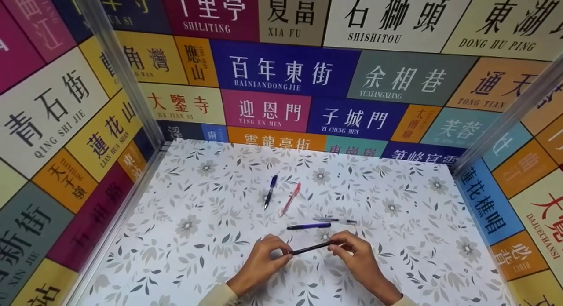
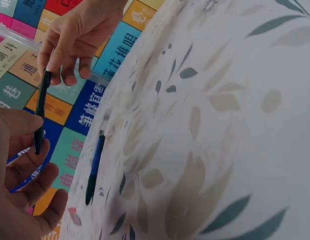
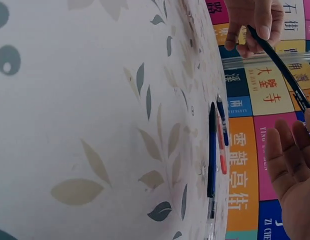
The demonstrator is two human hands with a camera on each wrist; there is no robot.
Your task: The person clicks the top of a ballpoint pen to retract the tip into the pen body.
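Note:
Between my two hands is a black pen (image 1: 311,248), raised above the patterned tabletop. My left hand (image 1: 266,256) pinches one end of it between thumb and fingers. At the other end, my right hand (image 1: 357,258) pinches it the same way. In the left wrist view the black pen (image 2: 40,110) runs from one hand to the other, and the lower fingers of the left hand (image 2: 24,175) spread away from it. The right wrist view shows the black pen (image 3: 280,65) slanting between both hands. Just beyond lies a blue and black pen (image 1: 308,226).
A clear pen (image 1: 335,220) lies behind the blue and black one. Farther off are a dark blue pen (image 1: 271,191) and a pink pen (image 1: 290,199). The floral tabletop (image 1: 189,262) meets colourful lettered panels (image 1: 286,68), with clear posts (image 1: 140,95) at the corners.

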